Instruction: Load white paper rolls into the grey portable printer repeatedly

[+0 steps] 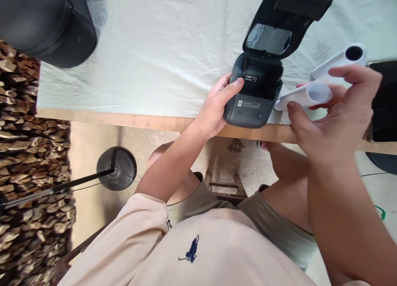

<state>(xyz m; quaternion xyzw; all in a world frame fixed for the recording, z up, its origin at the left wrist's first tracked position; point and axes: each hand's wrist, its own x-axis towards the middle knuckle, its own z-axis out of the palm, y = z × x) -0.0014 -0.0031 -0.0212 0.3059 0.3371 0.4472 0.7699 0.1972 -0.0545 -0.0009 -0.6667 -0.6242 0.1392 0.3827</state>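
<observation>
I see my left hand (pixel 217 106) clamped on the open label printer (pixel 256 95) at the counter (pixel 149 121) edge | right hand (pixel 333 112) pinches a white paper roll (pixel 305 96), long axis pointing left toward the printer's open bay just beside it.

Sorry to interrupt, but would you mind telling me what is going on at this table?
A seated person steadies a small dark label printer with the left hand; its lid stands open. The right hand holds a white paper roll beside the printer's right side, not yet in the bay. A second white roll lies just behind it. The printer sits near the edge of the cloth-covered table.
</observation>
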